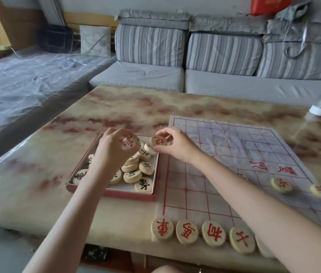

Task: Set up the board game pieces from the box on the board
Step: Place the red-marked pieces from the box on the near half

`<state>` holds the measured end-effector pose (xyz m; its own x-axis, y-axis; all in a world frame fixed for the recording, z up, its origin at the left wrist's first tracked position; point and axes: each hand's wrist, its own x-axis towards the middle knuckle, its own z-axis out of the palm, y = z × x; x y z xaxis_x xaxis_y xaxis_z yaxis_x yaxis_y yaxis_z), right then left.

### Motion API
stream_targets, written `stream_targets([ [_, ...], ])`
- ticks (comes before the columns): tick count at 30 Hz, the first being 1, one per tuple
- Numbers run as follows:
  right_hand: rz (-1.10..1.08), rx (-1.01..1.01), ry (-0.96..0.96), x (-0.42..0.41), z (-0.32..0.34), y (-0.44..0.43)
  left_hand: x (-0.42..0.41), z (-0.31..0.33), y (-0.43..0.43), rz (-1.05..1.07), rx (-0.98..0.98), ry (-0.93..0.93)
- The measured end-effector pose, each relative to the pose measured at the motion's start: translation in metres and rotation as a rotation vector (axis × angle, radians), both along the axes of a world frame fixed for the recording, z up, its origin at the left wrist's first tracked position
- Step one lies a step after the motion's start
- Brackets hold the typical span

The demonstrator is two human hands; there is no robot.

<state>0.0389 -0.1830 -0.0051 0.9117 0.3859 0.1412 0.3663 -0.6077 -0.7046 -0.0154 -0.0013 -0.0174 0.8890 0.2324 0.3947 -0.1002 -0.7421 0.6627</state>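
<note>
Risk, I judge: left hand (114,151) and right hand (177,147) each pinch a pale round wooden disc (158,140) over the red-rimmed cardboard box (114,192); either may slip, or shift the thin paper board (234,148).

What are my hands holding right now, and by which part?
Each holds one red-lettered piece over the box. The left hand grips the left piece round its edge; the right hand pinches the right piece by its rim.
</note>
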Motion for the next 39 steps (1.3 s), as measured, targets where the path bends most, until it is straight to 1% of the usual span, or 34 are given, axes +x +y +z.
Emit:
stream_targets([
  [4,-0.001,-0.033,0.04,-0.026,-0.005,-0.045,-0.007,-0.007,-0.028,-0.082,-0.042,0.024],
  [8,-0.017,-0.123,0.095,-0.052,-0.027,-0.072,-0.019,-0.015,-0.049,-0.137,-0.031,0.03],
  [11,-0.017,-0.11,0.136,-0.067,-0.04,-0.079,-0.029,-0.02,-0.059,-0.156,-0.012,0.035],
  [15,-0.015,-0.107,0.125,-0.073,-0.047,-0.078,-0.036,-0.024,-0.064,-0.174,-0.021,0.066],
  [21,-0.006,-0.174,0.073,-0.075,-0.055,-0.074,-0.038,-0.024,-0.066,-0.154,-0.005,0.059],
  [24,-0.004,-0.162,0.08,-0.076,-0.059,-0.076,-0.037,-0.024,-0.066,-0.147,-0.002,0.076],
  [27,-0.017,-0.091,0.078,-0.078,-0.056,-0.086,-0.034,-0.022,-0.07,-0.168,0.019,0.095],
  [30,-0.076,-0.019,0.02,-0.077,-0.049,-0.106,-0.029,-0.018,-0.084,-0.188,0.035,0.117],
  [33,-0.153,0.019,0.006,-0.076,-0.045,-0.13,-0.022,-0.015,-0.104,-0.241,0.041,0.13],
  [35,-0.185,0.029,-0.003,-0.08,-0.044,-0.146,-0.016,-0.014,-0.12,-0.272,0.069,0.143],
  [39,-0.179,0.013,-0.014,-0.09,-0.046,-0.165,-0.008,-0.016,-0.15,-0.298,0.132,0.155],
])
